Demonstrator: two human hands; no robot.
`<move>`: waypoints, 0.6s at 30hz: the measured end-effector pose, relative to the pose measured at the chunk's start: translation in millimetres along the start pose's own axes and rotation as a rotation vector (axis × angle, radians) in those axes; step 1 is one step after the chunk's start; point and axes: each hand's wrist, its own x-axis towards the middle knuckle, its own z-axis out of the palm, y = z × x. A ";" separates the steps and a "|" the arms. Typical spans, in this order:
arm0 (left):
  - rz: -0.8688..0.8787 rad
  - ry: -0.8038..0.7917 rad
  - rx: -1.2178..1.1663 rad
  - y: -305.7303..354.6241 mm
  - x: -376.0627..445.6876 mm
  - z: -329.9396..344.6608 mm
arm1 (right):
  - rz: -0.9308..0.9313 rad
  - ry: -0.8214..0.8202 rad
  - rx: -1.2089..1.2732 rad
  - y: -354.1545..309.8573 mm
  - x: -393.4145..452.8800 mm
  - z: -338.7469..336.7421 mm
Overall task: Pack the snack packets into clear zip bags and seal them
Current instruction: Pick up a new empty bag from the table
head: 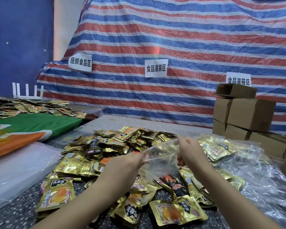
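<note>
So the clear zip bag (157,156) is held up over the big pile of snack packets (116,146), its long axis running from lower left up to upper right. Left hand (127,164) pinches the lower end, right hand (188,154) has fingers curled on the upper end near the mouth. Can't tell if anything's inside; gold shows through it, but that may be the pile behind. Packets in the pile are way too many to count, gold mostly, a few black. Right of the pile sit filled clear bags (221,149) holding gold packets, count unclear. Beyond those, a stack of cardboard boxes (244,113). Three paper signs (156,68) hang on the striped tarp (172,38) behind the pile.
</note>
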 end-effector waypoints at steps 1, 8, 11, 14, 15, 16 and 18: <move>-0.018 0.001 -0.010 -2.7 0.9 1.2 | -0.023 0.007 0.036 0.1 -0.5 -0.1; -0.056 0.058 -0.073 -13.8 5.0 2.3 | -0.024 0.225 0.108 7.7 10.1 -3.1; -0.060 0.139 -0.138 -18.5 16.9 -5.5 | 0.009 0.271 0.093 14.5 17.5 -4.9; -0.044 0.165 -0.095 -28.0 33.6 -15.2 | 0.052 0.269 0.086 22.9 24.7 -5.4; -0.029 0.164 -0.061 -31.5 38.1 -18.7 | 0.068 0.255 0.076 26.3 27.3 -5.3; -0.005 0.164 -0.023 -35.0 41.6 -22.1 | 0.087 0.234 0.059 30.2 30.6 -4.8; 0.054 0.145 0.045 -41.3 45.5 -28.2 | 0.128 0.188 0.016 39.6 37.2 -3.5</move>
